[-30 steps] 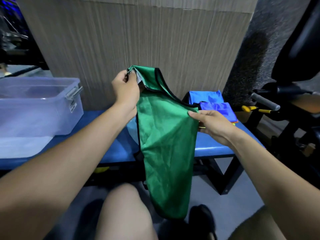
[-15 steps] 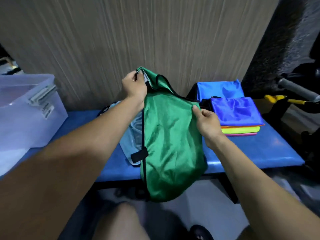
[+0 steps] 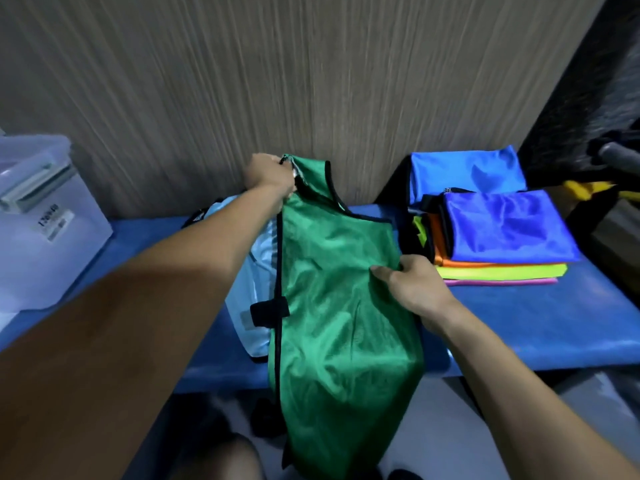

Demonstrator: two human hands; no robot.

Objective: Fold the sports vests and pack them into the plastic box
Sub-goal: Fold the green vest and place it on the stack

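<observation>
The green vest [image 3: 339, 282] has come down: a second ago it hung in the air between the hands, and now its upper half lies along the blue table [image 3: 554, 327], over a light-blue vest [image 3: 254, 271], while the lower part still drapes off the front edge toward the floor. To my eye that means the lengthwise fold is made and the vest is being laid flat for the next fold.

The left hand [image 3: 268, 176] reaches far forward, arm nearly straight, its grip clenched round the shoulder straps at the back of the table near the wall. The right hand [image 3: 412, 285] sits closer in, wrist bent, thumb on top and fingers curled under the vest's right edge, pinching the cloth about halfway down.

Just beside the right hand is a stack of folded vests [image 3: 502, 244], blue on top, with orange, yellow and pink beneath, and another blue one behind. The plastic box [image 3: 45, 220] stands well apart at the left end of the table; I can't see whether anything is in it.
</observation>
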